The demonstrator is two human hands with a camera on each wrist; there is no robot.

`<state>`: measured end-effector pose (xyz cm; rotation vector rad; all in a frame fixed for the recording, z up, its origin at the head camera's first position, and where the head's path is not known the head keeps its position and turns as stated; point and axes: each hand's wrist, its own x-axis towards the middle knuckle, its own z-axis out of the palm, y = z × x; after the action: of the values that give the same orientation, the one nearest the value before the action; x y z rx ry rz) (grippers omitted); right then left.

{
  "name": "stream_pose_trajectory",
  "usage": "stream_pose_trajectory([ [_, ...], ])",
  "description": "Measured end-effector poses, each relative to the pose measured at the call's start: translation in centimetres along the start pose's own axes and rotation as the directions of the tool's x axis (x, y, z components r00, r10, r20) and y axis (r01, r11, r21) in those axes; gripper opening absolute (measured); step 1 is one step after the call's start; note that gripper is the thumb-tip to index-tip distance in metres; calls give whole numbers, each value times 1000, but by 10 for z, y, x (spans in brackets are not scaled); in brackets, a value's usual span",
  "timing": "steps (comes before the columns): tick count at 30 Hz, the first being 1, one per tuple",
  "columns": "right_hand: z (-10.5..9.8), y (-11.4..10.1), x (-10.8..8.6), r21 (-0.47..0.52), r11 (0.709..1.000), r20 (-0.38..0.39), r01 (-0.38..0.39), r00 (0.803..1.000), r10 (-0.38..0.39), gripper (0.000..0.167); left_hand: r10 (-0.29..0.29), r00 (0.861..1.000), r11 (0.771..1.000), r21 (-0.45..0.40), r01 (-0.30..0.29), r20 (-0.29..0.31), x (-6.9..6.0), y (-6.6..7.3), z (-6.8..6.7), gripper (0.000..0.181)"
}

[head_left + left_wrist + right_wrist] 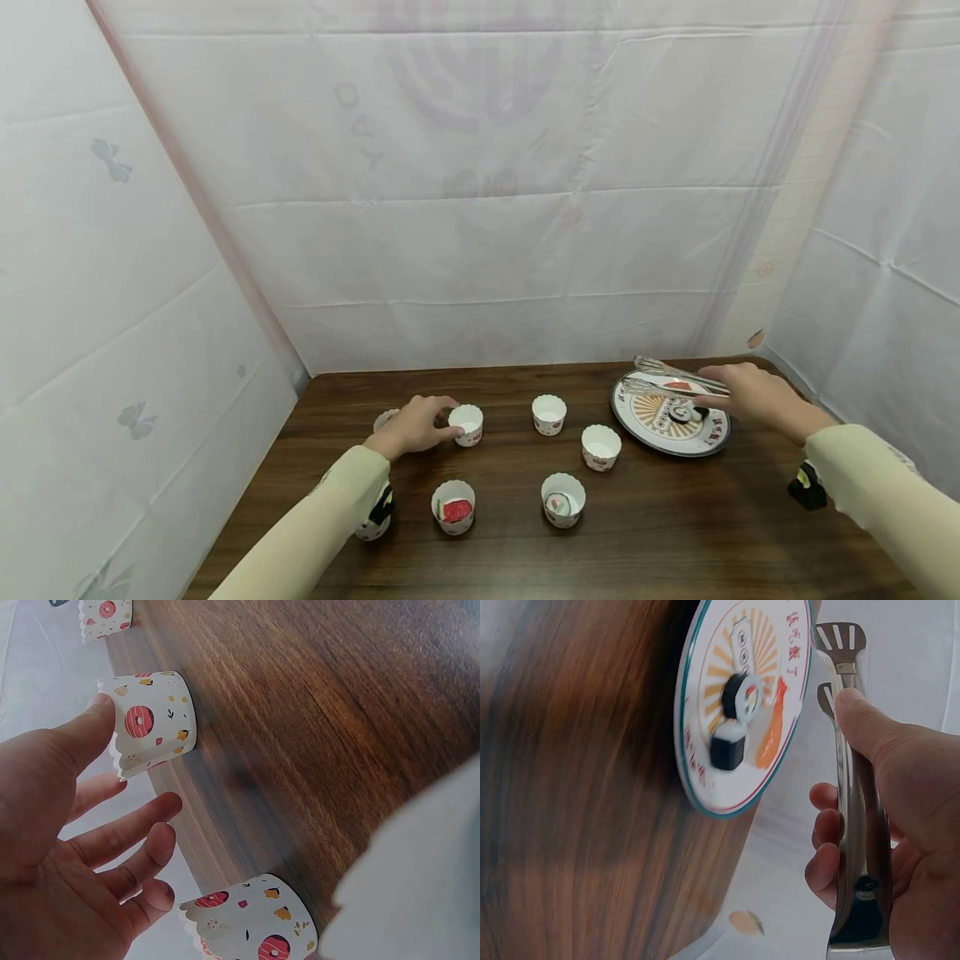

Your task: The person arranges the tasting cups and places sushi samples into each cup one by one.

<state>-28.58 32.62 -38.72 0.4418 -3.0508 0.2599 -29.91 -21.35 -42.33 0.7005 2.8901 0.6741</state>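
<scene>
My left hand (420, 423) pinches the rim of a white paper baking cup (154, 720) with donut prints, thumb on one side and index finger on the other; its remaining fingers are loosely bent. In my right hand (757, 398) I grip metal serving tongs (855, 817) over a round plate (705, 796) at the table's back right. The slotted tong tips stand apart with nothing visible between them. Two sushi rolls (727, 746) and an orange sushi topping (772, 727) lie on the plate, partly hidden by the tongs in the head view.
Nearer me stand one cup holding a red-topped sushi piece (457, 510) and another holding a sushi roll (558, 503). Two more cups, one at the back (550, 417) and one beside the plate (601, 454), look unfilled. My left arm partly covers further cups. White cloth (480, 250) encloses the wooden table.
</scene>
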Motion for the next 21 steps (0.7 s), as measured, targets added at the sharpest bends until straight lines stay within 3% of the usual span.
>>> stream_pose_trajectory([
  [10,2,23,-12,-7,1000,-23,-18,1000,17,62,-15,1000,1000,-1,15,2,0,2,-1,44],
  [21,4,38,-24,-24,1000,-59,-6,998,4,66,-15,1000,1000,-4,15,7,1,2,-2,45],
])
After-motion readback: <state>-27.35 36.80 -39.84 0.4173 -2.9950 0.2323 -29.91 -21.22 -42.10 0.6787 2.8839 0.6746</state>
